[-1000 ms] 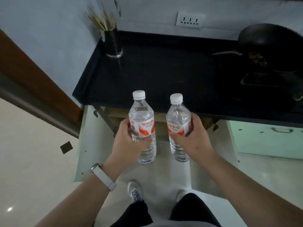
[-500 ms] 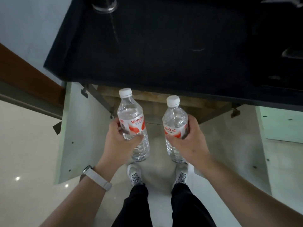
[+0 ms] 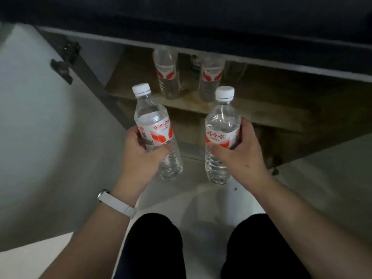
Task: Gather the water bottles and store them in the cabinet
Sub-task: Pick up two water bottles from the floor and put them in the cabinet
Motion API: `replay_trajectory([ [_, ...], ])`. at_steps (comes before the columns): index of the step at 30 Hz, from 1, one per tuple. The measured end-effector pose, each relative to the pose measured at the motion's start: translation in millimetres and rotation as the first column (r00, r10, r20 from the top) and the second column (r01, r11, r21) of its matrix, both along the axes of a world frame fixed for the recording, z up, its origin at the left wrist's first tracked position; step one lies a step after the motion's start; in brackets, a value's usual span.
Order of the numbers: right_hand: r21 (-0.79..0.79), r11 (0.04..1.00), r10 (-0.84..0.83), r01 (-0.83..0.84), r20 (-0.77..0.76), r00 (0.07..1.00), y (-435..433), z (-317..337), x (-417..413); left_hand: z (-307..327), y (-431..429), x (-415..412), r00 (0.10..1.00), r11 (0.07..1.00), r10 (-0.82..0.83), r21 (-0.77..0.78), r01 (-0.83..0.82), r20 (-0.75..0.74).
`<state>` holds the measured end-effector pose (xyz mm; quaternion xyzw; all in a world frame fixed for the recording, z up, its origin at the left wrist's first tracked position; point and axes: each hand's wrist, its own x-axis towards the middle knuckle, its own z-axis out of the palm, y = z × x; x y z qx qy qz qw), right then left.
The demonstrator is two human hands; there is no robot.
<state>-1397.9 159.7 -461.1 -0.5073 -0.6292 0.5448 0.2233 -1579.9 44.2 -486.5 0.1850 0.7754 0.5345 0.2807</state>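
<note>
**Water bottles: one in the left hand (image 3: pixel 141 158), one in the right hand (image 3: pixel 241 158), two in the cabinet (image 3: pixel 285 125)**

Four bottles can be counted with certainty. The left-hand bottle (image 3: pixel 155 133) is upright, leaning slightly left. The fingers wrap the red-and-white label from behind and the thumb lies across the front below it. The right-hand bottle (image 3: pixel 221 135) is also upright, with the fingers curled round the label band and the thumb lying across the front of the bottle. Both have white caps and clear water inside. They are held side by side, apart from each other, above the pale floor (image 3: pixel 201 198) and just in front of the cabinet opening.

On the wooden shelf (image 3: pixel 251 103) inside stand two more: the left shelf bottle (image 3: pixel 167 75) and the right shelf bottle (image 3: pixel 211 79). Both are upright, bear the same red label, and have their tops hidden by the dark countertop (image 3: pixel 201 17). Something small and dark sits between and behind them, and a faint clear shape shows to the right. Both are too blurred to identify.

Two pale doors are swung open, the left door (image 3: pixel 40 127) with one dark hinge (image 3: pixel 64 63), and the right door (image 3: pixel 332 168). One white wristband (image 3: pixel 117 204) circles the left wrist. Two knees in black trousers (image 3: pixel 153 248) fill the bottom edge
</note>
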Motion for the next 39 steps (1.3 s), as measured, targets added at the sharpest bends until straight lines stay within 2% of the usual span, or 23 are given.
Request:
replay_trajectory([
  [6, 0.115, 0.992, 0.071, -0.058, -0.116, 0.991, 37, -84, -23, -96, 31, -21, 0.999, 0.993, 0.014, 0.117, -0.009, -0.042],
  [11, 0.192, 0.977, 0.126, -0.089, -0.188, 0.974, 55, -114, -47, -129, 49, -44, 0.993, 0.978, 0.040, 0.210, -0.016, -0.108],
  [19, 0.237, 0.958, 0.216, -0.162, -0.226, 0.950, 66, -104, -87, -104, 65, -102, 0.963, 0.960, 0.107, 0.276, -0.036, -0.247],
  [28, 0.332, 0.931, 0.251, -0.152, -0.280, 0.927, 67, -76, -140, -66, 99, -166, 0.925, 0.937, 0.165, 0.347, -0.039, -0.342],
  [39, 0.371, 0.920, 0.241, -0.131, -0.270, 0.932, 60, -71, -167, -59, 131, -203, 0.907, 0.919, 0.132, 0.393, 0.040, -0.400],
])
